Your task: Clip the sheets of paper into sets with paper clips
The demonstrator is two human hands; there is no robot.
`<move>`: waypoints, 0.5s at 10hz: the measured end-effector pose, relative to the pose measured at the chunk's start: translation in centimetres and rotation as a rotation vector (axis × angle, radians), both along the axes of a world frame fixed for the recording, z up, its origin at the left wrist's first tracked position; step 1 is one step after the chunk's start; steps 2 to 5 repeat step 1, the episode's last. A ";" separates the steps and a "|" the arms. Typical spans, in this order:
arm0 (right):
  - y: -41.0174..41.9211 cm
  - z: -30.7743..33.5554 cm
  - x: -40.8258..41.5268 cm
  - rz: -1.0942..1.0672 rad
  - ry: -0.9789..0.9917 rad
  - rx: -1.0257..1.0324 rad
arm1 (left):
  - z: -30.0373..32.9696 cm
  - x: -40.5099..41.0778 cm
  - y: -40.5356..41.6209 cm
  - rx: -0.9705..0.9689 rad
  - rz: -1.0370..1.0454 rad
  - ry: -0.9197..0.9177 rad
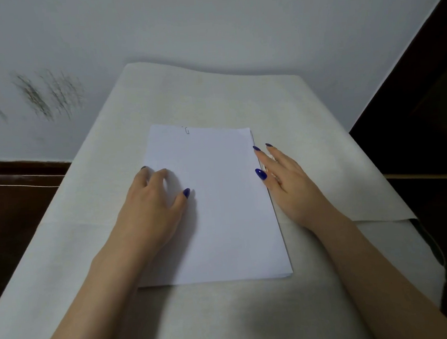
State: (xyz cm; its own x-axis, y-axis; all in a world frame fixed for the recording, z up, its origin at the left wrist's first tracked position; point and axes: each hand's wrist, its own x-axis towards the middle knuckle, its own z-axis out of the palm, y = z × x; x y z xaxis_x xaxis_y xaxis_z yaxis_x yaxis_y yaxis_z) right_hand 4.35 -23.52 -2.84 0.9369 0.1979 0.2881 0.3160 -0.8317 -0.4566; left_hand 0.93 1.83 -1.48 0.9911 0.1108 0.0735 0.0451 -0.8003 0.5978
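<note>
On the white cloth-covered table (305, 104) lay a stack of thin white paper sheets (220, 209), light and floppy, best pinched at an edge. The left hand (150, 204) pressed it with bent fingers; the right hand (285, 183) rested flat alongside. A small metal paper clip (186, 130) sat at the top edge.

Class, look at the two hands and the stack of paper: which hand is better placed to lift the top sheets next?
Probably the right hand: its fingertips lie along the stack's right edge. The left hand rests on top.
</note>
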 end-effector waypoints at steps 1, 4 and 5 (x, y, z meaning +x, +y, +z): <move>0.3 0.4 -0.1 -0.035 -0.081 -0.005 | 0.1 0.1 -0.1 -0.006 0.012 0.006; 0.3 0.4 -0.1 -0.035 -0.081 -0.005 | 0.1 0.1 -0.1 -0.006 0.012 0.006; 0.3 0.4 -0.1 -0.035 -0.081 -0.005 | 0.1 0.1 -0.1 -0.006 0.012 0.006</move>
